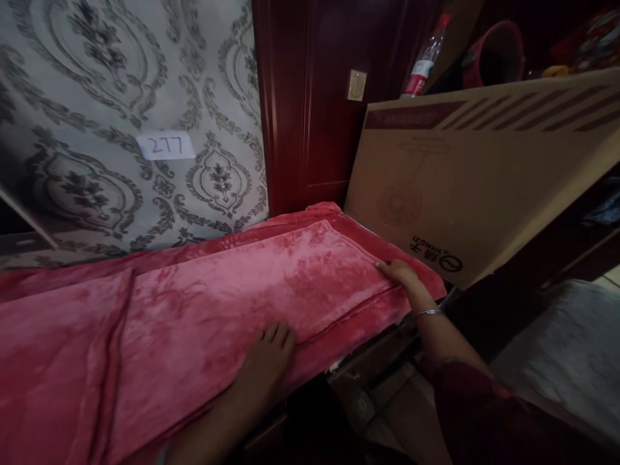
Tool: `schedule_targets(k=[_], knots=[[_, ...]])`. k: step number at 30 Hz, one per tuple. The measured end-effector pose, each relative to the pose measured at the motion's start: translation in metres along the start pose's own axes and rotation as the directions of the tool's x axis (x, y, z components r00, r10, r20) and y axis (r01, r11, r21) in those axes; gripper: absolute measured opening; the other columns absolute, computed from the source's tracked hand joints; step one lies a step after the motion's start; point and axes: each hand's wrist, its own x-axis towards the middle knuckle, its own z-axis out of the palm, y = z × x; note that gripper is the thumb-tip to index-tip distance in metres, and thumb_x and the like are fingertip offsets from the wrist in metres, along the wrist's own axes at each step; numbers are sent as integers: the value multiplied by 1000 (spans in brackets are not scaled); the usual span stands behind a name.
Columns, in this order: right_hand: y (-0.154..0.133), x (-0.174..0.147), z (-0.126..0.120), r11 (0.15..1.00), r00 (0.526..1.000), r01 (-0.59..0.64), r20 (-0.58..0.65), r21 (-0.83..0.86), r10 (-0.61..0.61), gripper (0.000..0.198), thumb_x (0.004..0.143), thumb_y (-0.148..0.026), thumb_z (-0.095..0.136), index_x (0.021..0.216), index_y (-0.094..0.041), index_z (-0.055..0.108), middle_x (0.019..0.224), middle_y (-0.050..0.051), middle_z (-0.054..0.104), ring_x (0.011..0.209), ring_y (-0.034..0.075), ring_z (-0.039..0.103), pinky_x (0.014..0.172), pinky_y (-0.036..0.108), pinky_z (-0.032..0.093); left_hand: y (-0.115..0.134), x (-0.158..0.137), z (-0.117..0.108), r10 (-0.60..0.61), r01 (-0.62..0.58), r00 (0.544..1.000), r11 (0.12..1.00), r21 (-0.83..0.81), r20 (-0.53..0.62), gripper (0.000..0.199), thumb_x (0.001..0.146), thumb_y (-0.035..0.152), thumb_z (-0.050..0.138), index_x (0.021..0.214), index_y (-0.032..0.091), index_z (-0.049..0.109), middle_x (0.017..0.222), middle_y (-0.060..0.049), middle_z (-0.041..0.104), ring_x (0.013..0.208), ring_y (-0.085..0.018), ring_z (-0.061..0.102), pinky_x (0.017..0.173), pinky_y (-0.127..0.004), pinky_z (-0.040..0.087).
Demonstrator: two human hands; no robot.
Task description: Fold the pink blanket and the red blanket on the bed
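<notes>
A pink-red plush blanket [232,278] lies folded in layers along a long low surface, with a fold line crossing it at the left. My left hand [274,349] rests on the blanket near its front edge, palm down, with the fingers laid on the cloth. At the right end, my right hand [400,271] holds the edge of the folded layer near its corner. Its thumb side shows on top, and the other fingers are partly hidden. A darker red cloth [358,226] shows beneath and behind the folded layer.
A large cardboard box [465,181] leans at the right end, with a plastic bottle [421,68] behind its top edge. Patterned wallpaper [213,97] with a paper label [166,146] and a dark red panel [305,97] stand behind. A grey cloth-covered surface [571,349] is at lower right.
</notes>
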Motion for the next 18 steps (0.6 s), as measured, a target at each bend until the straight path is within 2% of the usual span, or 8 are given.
schedule_targets(k=[3,6,10,13,15,18], knots=[[-23,12,1,998,999,5,44,-63,-2,42,92,-48,63,102,-9,78,110,22,75,97,31,73,75,34,52,-10,-15,10,-31,32,999,999,33,-12,56,89,4,48,141,22,60,145,-16,60,132,-31,58,103,-49,49],[-35,15,3,995,998,40,56,-96,-34,41,94,-44,63,108,-9,76,116,22,74,103,30,72,79,32,52,-21,-30,19,-47,49,998,997,67,-36,62,87,1,46,143,23,59,147,-14,59,135,-31,56,106,-48,49],[-31,4,4,989,997,74,3,-126,-75,38,98,-37,57,122,-11,71,125,20,71,114,28,68,84,30,51,-33,-45,40,-25,45,979,995,94,-204,66,86,-3,40,142,24,60,143,-10,64,131,-24,60,109,-41,48],[-27,-5,4,988,997,73,-7,-139,-75,38,99,-36,56,124,-11,70,123,20,72,113,29,69,84,30,51,-37,-48,57,3,31,949,994,104,-316,63,88,-2,38,141,24,61,140,-9,66,128,-22,63,108,-39,50],[-28,-9,4,988,998,61,2,-141,-61,40,99,-37,56,123,-9,70,121,22,72,112,30,70,83,31,52,-39,-46,62,1,28,950,996,88,-311,62,87,-3,38,136,24,65,137,-9,68,126,-23,64,106,-39,52],[-28,-8,1,991,1000,22,21,-135,-20,47,100,-45,53,122,-8,71,121,24,72,110,32,70,81,33,52,-40,-43,53,-20,32,968,998,45,-250,63,86,-3,38,136,24,65,138,-9,67,127,-24,63,106,-40,52]])
